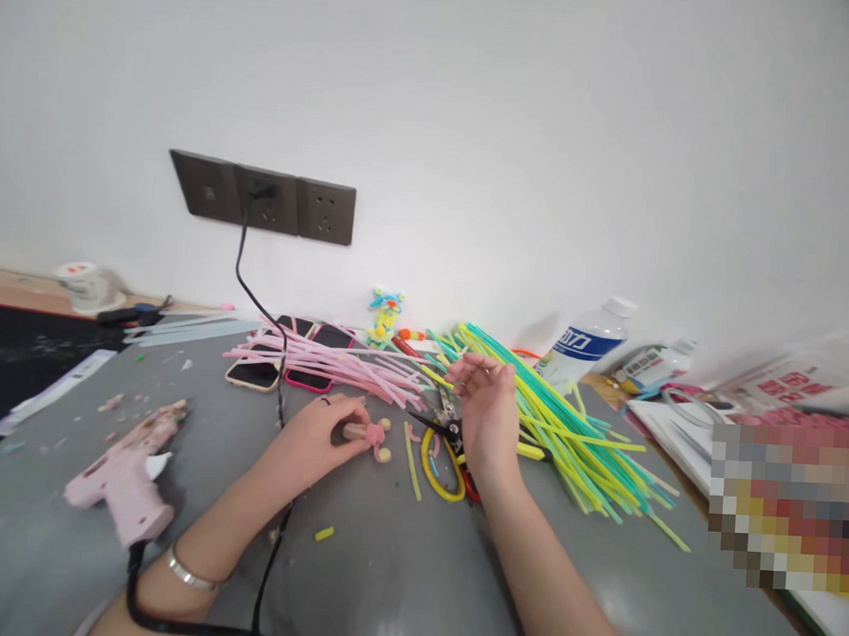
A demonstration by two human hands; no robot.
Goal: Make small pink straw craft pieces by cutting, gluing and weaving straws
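My left hand pinches a small pink pipe-cleaner figure with yellow round tips, just above the grey table. My right hand is raised with the palm showing, its fingers loosely bent and apart, with no object visible in it. Under and beside it lie scissors with yellow loop handles and a tool with a yellow-and-black handle, partly hidden by the hand. A short yellow-green strip lies between my hands. Pink pipe cleaners are piled beyond my left hand, green and yellow ones beyond my right.
A pink glue gun lies at left, its black cord running past my left arm to the wall socket. Phones lie under the pink pile. A colourful figure and a bottle stand near the wall.
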